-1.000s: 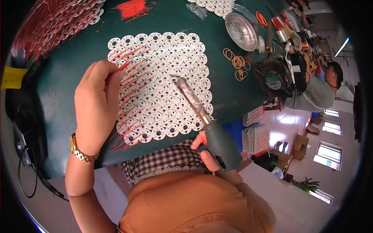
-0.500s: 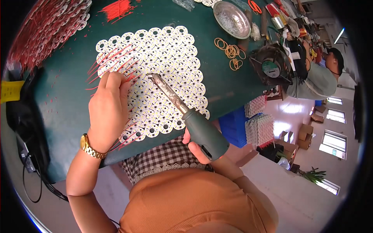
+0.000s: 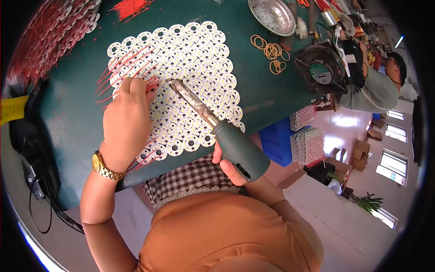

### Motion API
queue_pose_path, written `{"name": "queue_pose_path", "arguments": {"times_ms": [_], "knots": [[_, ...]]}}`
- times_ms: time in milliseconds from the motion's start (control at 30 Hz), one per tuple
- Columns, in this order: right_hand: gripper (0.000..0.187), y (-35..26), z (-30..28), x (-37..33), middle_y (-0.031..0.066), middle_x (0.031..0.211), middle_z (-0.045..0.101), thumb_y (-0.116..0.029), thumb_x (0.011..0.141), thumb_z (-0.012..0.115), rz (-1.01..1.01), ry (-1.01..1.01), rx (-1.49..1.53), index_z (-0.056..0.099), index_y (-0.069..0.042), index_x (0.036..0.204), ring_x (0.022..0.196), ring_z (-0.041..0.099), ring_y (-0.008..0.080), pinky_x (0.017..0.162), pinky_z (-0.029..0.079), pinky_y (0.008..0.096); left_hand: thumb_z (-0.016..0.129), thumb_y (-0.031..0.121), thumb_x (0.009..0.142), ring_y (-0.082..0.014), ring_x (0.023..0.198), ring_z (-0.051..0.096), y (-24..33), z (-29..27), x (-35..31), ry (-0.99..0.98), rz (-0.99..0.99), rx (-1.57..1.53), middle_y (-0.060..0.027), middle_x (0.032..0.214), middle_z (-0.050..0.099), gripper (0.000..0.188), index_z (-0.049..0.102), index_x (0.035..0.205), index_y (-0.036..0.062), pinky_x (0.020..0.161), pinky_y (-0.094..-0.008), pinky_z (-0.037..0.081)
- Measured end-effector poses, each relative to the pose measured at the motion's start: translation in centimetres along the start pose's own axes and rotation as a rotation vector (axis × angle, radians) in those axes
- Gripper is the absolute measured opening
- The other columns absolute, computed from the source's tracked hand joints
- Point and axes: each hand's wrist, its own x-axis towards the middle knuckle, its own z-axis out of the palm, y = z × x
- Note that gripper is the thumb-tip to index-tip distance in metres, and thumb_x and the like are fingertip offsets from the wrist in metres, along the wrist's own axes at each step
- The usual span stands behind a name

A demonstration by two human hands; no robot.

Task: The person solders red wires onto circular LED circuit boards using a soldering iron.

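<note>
A panel of small round white LED circuit boards [image 3: 192,97] lies on the green table in front of me. My left hand [image 3: 127,120], with a gold watch on its wrist, is over the panel's left part, its fingers pinched on a bundle of thin red wires [image 3: 153,83]. More red wires [image 3: 129,61] lie across the boards at the upper left. My right hand [image 3: 229,168] is wrapped round the dark green handle of a soldering iron [image 3: 197,103]. The iron slants up to the left, its tip over the boards close to my left fingertips. Whether the tip touches is unclear.
Stacked boards with red wires [image 3: 54,38] fill the far left, beside loose red wires [image 3: 129,8]. At the far right are a metal bowl [image 3: 290,27], rubber bands [image 3: 273,51] and a black fan [image 3: 320,72]. Another person [image 3: 374,86] sits beyond the fan.
The view has shifted slightly, so the panel sits higher in the picture. My left fingers have moved a little over the boards with the wires; the iron stays almost in place over the panel.
</note>
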Motion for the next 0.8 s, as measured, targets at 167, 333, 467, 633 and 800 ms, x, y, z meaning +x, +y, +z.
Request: {"name": "queue_pose_path", "arguments": {"times_ms": [167, 333, 467, 633, 800], "knots": [[0.015, -1.3, -0.1, 0.6, 0.006, 0.075, 0.057, -0.018, 0.084, 0.059, 0.207, 0.007, 0.304, 0.058, -0.003, 0.088, 0.067, 0.053, 0.017, 0.06, 0.043, 0.0298, 0.058, 0.009, 0.092, -0.0409, 0.071, 0.06, -1.2, -0.7, -0.1, 0.113, 0.027, -0.027, -0.0196, 0.087, 0.059, 0.013, 0.048, 0.096, 0.0016, 0.06, -0.0475, 0.048], [0.015, -0.9, 0.3, -0.5, 0.0051, 0.076, 0.057, -0.019, 0.084, 0.061, 0.295, 0.01, 0.271, 0.059, -0.005, 0.088, 0.068, 0.056, 0.0162, 0.061, 0.045, 0.0297, 0.054, 0.01, 0.096, -0.0429, 0.069, 0.058, -2.1, -2.3, -0.1, 0.092, -0.061, -0.062, -0.023, 0.076, 0.059, 0.013, 0.045, 0.098, 0.001, 0.058, -0.0486, 0.045], [0.025, 0.3, -0.6, -0.7, 0.0058, 0.102, 0.066, -0.019, 0.097, 0.051, 0.158, -0.147, 0.216, 0.058, -0.003, 0.115, 0.084, 0.064, 0.0161, 0.069, 0.056, 0.0306, 0.055, 0.01, 0.095, -0.0394, 0.073, 0.058, -1.8, -2.6, -0.2, 0.034, -0.074, -0.01, -0.0197, 0.079, 0.06, 0.011, 0.049, 0.098, 0.0019, 0.062, -0.0468, 0.043], [0.012, -2.1, -0.2, 0.0, 0.0042, 0.077, 0.057, -0.015, 0.083, 0.062, 0.239, 0.051, 0.227, 0.059, -0.006, 0.089, 0.068, 0.056, 0.0155, 0.062, 0.046, 0.0291, 0.058, 0.005, 0.086, -0.0325, 0.083, 0.056, -1.4, -2.1, 0.0, 0.166, 0.316, 0.002, -0.014, 0.091, 0.06, 0.009, 0.051, 0.092, 0.0039, 0.074, -0.0421, 0.041], [0.009, -2.6, -0.5, 1.1, 0.0043, 0.076, 0.057, -0.01, 0.085, 0.061, 0.238, 0.103, 0.123, 0.059, -0.005, 0.092, 0.067, 0.055, 0.0145, 0.062, 0.046, 0.0269, 0.059, 0.009, 0.078, -0.0257, 0.094, 0.059, -0.9, -1.3, 0.0, 0.11, 0.542, 0.175, -0.0076, 0.112, 0.063, 0.011, 0.055, 0.088, 0.007, 0.088, -0.0446, 0.039]]}}
